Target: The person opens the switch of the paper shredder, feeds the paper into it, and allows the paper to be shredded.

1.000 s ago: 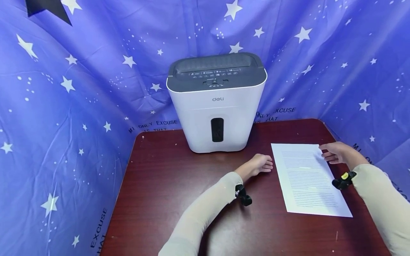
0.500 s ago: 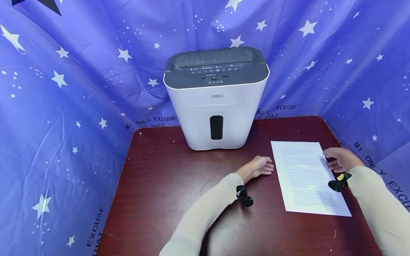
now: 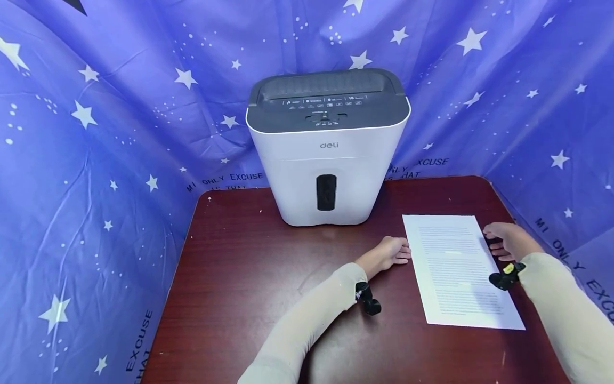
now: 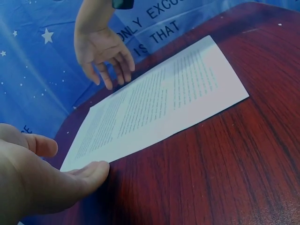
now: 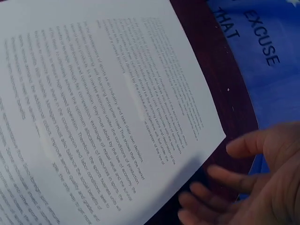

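A white sheet of printed paper (image 3: 460, 272) lies flat on the right part of the table. My left hand (image 3: 388, 252) is at its left edge, fingers extended and loosely bent. In the left wrist view, the fingertips (image 4: 96, 173) overlap the sheet's near edge; whether they touch it I cannot tell. Just beyond the right edge is my right hand (image 3: 510, 242), palm turned inward. Its fingers are spread and relaxed in the right wrist view, a small gap from the paper, with nothing held. A white paper shredder (image 3: 328, 176) with a dark grey top stands upright behind, left of the sheet.
The dark red wooden table (image 3: 249, 277) has rounded back corners. A blue star-patterned curtain (image 3: 120, 160) surrounds its back and sides. Black straps with small devices are on both wrists, over light sleeves (image 3: 307, 320).
The sheet has shifted slightly left on the table, closer to my left hand. My right hand has moved from the sheet's upper right corner down beside its right edge. The head view has shifted a little.
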Demonstrator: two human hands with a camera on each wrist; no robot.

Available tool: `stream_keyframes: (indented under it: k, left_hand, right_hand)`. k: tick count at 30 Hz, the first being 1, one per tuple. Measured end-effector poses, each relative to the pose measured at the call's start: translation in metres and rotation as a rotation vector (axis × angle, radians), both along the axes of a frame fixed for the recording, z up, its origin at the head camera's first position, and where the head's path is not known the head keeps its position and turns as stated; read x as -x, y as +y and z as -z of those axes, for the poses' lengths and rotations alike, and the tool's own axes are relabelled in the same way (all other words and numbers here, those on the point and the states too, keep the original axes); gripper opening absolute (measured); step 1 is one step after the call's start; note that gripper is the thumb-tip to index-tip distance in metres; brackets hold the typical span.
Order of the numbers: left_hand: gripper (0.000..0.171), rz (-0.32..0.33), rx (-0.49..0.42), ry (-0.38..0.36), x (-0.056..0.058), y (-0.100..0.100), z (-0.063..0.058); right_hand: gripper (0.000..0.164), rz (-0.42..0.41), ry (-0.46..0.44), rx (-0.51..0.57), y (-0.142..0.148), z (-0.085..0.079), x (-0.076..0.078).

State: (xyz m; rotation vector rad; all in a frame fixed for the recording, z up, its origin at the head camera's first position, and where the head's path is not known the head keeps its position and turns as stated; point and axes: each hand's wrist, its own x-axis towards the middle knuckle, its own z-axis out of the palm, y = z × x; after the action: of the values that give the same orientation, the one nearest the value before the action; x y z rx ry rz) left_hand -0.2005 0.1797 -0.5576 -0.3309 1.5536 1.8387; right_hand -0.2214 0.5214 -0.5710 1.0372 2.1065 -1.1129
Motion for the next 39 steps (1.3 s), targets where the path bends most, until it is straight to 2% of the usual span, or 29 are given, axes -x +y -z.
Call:
stream_keyframes:
  k: [1, 2, 4, 8, 9, 11, 18, 20, 22, 27, 32, 35, 37, 39]
  left_hand:
    - [0.030, -0.004, 0.006, -0.004, -0.001, 0.000, 0.000]
    - [0.029, -0.008, 0.007, -0.009, -0.002, 0.001, 0.000]
    - [0.029, -0.012, 0.008, -0.018, -0.004, 0.002, 0.002]
    - [0.024, -0.024, 0.000, -0.031, -0.004, 0.003, 0.004]
    - [0.024, -0.031, 0.000, -0.034, -0.004, 0.003, 0.004]
    - [0.022, -0.053, 0.002, -0.040, -0.005, 0.004, 0.003]
    - [0.015, -0.163, 0.063, -0.053, -0.010, 0.008, -0.005]
    - [0.009, -0.168, 0.060, -0.068, -0.009, 0.008, -0.006]
    - [0.008, -0.168, 0.051, -0.087, -0.008, 0.007, -0.006]
    - [0.015, -0.170, 0.046, -0.128, -0.004, 0.005, -0.006]
    - [0.032, -0.167, 0.052, -0.138, -0.004, 0.003, -0.007]
    - [0.032, -0.168, 0.046, -0.145, -0.005, 0.003, -0.007]
    - [0.028, -0.168, 0.042, -0.148, -0.005, 0.003, -0.006]
    - [0.021, -0.164, 0.045, -0.147, -0.004, 0.004, -0.004]
  right_hand:
    - [0.071, 0.012, 0.008, -0.008, 0.005, 0.008, 0.000]
    - [0.072, 0.027, 0.014, -0.015, 0.004, 0.008, -0.003]
    - [0.073, 0.040, 0.022, -0.018, -0.009, -0.004, -0.012]
    - [0.074, 0.024, 0.022, 0.004, -0.043, -0.041, -0.029]
    - [0.075, 0.014, 0.024, 0.008, -0.044, -0.041, -0.030]
    - [0.076, 0.009, 0.026, 0.010, -0.036, -0.030, -0.027]
    - [0.072, 0.102, 0.062, -0.128, 0.020, 0.049, -0.001]
    - [0.071, 0.118, 0.078, -0.149, 0.028, 0.061, 0.003]
    - [0.071, 0.140, 0.093, -0.155, 0.029, 0.064, 0.006]
    - [0.069, 0.170, 0.100, -0.131, 0.019, 0.052, 0.007]
    - [0.069, 0.136, 0.073, -0.071, -0.010, 0.015, -0.008]
    - [0.072, 0.099, 0.048, -0.039, -0.035, -0.007, -0.018]
    - [0.070, 0.091, 0.042, -0.047, -0.042, -0.012, -0.020]
    - [0.063, 0.078, 0.061, -0.053, -0.037, -0.006, -0.017]
